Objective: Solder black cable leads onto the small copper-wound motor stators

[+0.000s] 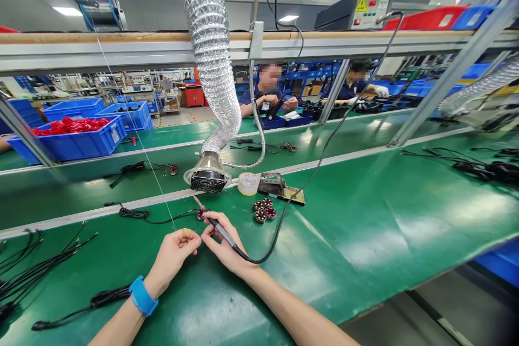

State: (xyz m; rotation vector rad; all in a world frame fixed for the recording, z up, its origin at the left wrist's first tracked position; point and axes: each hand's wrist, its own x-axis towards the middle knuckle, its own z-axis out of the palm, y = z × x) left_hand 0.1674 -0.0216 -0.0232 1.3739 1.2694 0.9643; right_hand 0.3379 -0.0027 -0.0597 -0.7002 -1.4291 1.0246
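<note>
Person's got a wide, bright blue wristband (143, 297) snug around the left wrist (155, 283), kinda chunky at the edges, and otherwise it's just bare right forearm (290, 303), bare left forearm (119, 327), bare left hand (173, 255) and bare right hand (227, 248).

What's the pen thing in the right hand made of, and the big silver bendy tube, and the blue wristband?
Pen thing: probably plastic or rubber, judging by its dark, dull grip. Tube: likely metal foil, since it's shiny, silvery and crinkled between its ribs. Wristband: smooth-looking bright blue, perhaps fabric or soft plastic; the picture doesn't settle which.
</note>
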